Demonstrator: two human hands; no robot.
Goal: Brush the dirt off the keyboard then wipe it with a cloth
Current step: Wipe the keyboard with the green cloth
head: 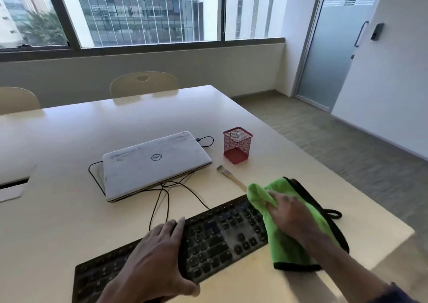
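A black keyboard (215, 237) lies slanted across the near edge of the table (69, 140). My left hand (157, 256) spans its middle, fingers over the far edge and thumb hooked on the near edge. My right hand (289, 219) grips a bunched green cloth (278, 244) with a black border, which lies over the keyboard's right end. A small wooden-handled brush (231, 179) rests on the table just beyond the cloth, apart from both hands.
A closed white laptop (152, 163) with black cables sits behind the keyboard. A red mesh pen holder (237, 145) stands to its right. The table's right edge runs close to the cloth. Two chairs stand at the far side.
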